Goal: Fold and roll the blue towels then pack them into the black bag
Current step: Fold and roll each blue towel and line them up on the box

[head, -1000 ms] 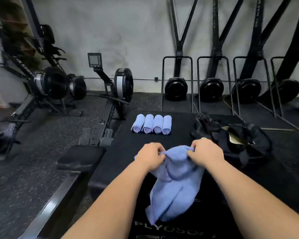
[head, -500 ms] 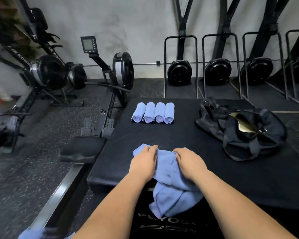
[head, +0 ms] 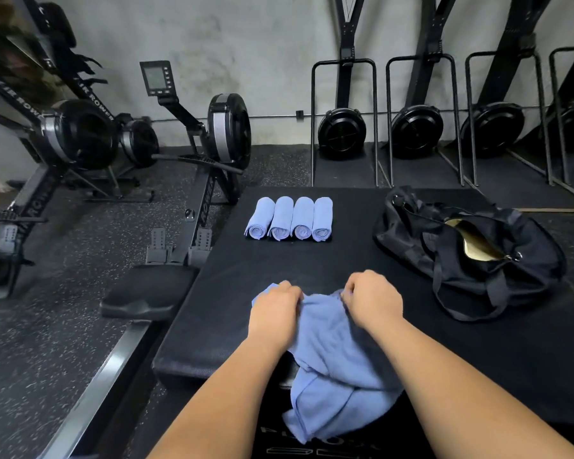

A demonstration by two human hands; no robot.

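The left hand (head: 275, 306) and right hand (head: 371, 299), slightly apart, each clutched the far edge of the towel (head: 338, 366), fingers curled into it. Its long axis ran from the hands back toward the person. Beyond the left hand lay four rolls (head: 289, 218), spiral ends facing back. The bag (head: 471, 253) sat beyond the right hand.

A rowing machine (head: 229, 130) lies just left of the black platform (head: 312, 260).
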